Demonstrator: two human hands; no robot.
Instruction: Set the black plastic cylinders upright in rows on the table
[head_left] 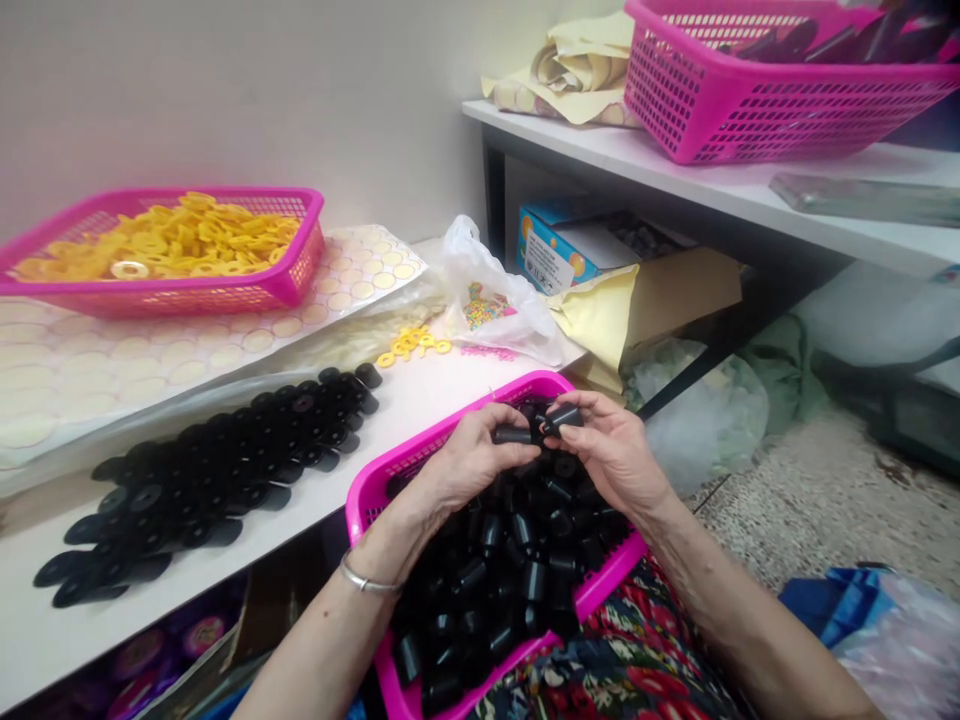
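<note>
Over a pink plastic basket (367,492) full of black cylindrical pieces (521,560), both my hands are closed on small parts. Pinched in my left hand (480,445) is a black cylindrical piece (513,434), lying sideways. My right hand (611,445) grips a second black cylindrical piece (564,418), tilted, its end close to the first; whether the two touch I cannot tell. On the white table (247,590) to the left, many more black cylinders (240,460) stand packed in rows.
A pink basket of yellow rings (187,240) sits at the back left on patterned sheets. Loose yellow rings (412,343) and a plastic bag of coloured beads (491,300) lie behind. At right are a shelf (697,180) with a pink basket (772,105), and a blue box (555,255) beneath.
</note>
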